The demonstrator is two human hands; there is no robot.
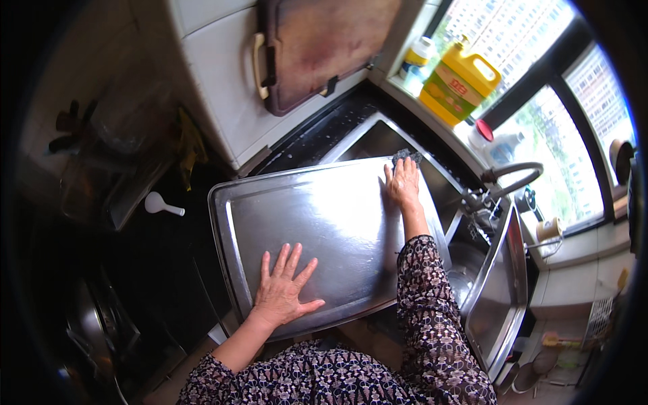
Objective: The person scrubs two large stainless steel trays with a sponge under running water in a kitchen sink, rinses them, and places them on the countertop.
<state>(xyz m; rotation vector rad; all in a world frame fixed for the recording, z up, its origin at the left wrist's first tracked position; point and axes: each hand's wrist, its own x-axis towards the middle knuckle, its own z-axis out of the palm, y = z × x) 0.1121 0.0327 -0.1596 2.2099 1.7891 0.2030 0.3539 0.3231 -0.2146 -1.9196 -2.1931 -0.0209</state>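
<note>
A large rectangular metal tray (329,217) lies across the counter and the sink's edge, its surface shiny and wet-looking. My left hand (283,293) rests flat on its lower left part with the fingers spread and nothing held. At the tray's far right corner, my right hand (404,185) presses its fingertips on a dark scouring pad (406,156), which shows just beyond the fingers. Another metal tray (498,298) stands tilted at the right, by the sink. Part of the tray under my right forearm is hidden.
A curved faucet (511,179) rises at the right. Yellow detergent jug (458,83), white bottle (417,55) and red-lidded jar (481,132) line the windowsill. A cutting board (324,50) hangs on the tiled wall. A white spoon (163,204) lies on the black counter at left.
</note>
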